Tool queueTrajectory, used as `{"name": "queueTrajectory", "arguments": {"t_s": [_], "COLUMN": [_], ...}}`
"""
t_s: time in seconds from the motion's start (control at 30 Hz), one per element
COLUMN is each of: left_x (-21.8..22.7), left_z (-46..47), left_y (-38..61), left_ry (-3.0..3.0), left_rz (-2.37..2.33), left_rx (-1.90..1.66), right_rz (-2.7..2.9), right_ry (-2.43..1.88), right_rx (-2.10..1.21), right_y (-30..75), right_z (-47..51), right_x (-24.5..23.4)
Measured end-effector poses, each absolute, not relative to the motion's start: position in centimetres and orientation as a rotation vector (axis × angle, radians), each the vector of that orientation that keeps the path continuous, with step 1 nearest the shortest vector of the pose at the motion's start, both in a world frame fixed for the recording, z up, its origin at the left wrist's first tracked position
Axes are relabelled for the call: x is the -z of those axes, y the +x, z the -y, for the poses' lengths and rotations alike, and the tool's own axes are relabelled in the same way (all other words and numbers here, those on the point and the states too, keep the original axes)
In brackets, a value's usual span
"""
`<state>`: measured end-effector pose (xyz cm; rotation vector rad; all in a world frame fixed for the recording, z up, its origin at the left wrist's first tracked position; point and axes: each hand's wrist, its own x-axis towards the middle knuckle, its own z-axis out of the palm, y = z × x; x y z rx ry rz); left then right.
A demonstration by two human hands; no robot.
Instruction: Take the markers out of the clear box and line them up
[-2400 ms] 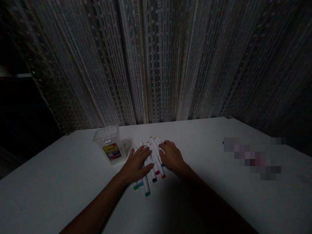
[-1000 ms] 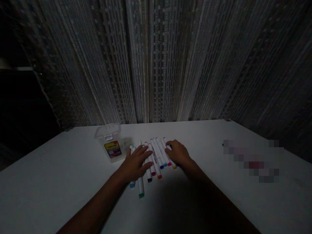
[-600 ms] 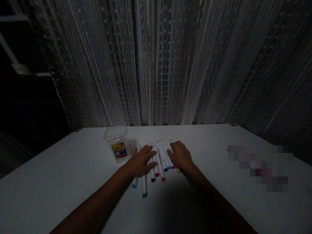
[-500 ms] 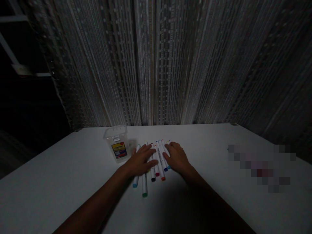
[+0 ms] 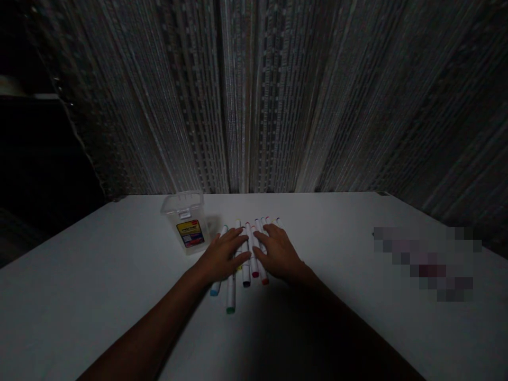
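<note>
1. Spread wide over the markers (image 5: 254, 266) with the left grip (image 5: 222, 256), fingers fanned and thumb out to the side, touching several from above.
2. Laid over the right part of the same row with the right grip (image 5: 278, 251), fingers loosely bent and thumb well apart from them.
3. Lying side by side on the tabletop (image 5: 119, 264), under and between both grips, with white barrels and near ends showing light blue, green, black, red and orange-red.
4. Standing upright just beyond the left grip, apart from it: see-through plastic box (image 5: 174, 222) with a yellow and dark label (image 5: 190, 233); too dim to tell what is inside.
5. Covering the middles of many barrels with both grips, so hard to count.
6. Well apart at right: pixelated item (image 5: 431, 271), unreadable.
7. Hanging behind the tabletop: striped curtain (image 5: 270, 106).
</note>
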<state>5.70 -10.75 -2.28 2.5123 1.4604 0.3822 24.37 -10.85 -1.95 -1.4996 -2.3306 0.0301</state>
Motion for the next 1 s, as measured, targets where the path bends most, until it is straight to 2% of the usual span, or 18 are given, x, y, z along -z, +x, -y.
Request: {"name": "queueTrajectory", "arguments": {"t_s": [0.2,0.47,0.83,1.0], "left_x": [2.8,3.5,4.3,4.1], "left_z": [10.3,10.2,9.6,9.7], "left_y": [5.1,5.0,4.9,4.6], "left_ry": [2.534,2.471,2.294,2.312], "left_rz": [-1.419,-1.412,-1.448,-1.41], "left_rx": [-0.453,-0.604,-0.723,-0.756], "right_rz": [2.298,2.485,2.478,2.243], "right_ry": [-1.559,-1.245,-1.342,-1.572], "right_rx": [-0.025,-0.108,-0.108,0.005], "right_y": [24.6,22.3,23.3,25.6], "right_z": [10.9,12.0,12.0,10.6], "right_x": [1.9,2.2,1.4,0.8]}}
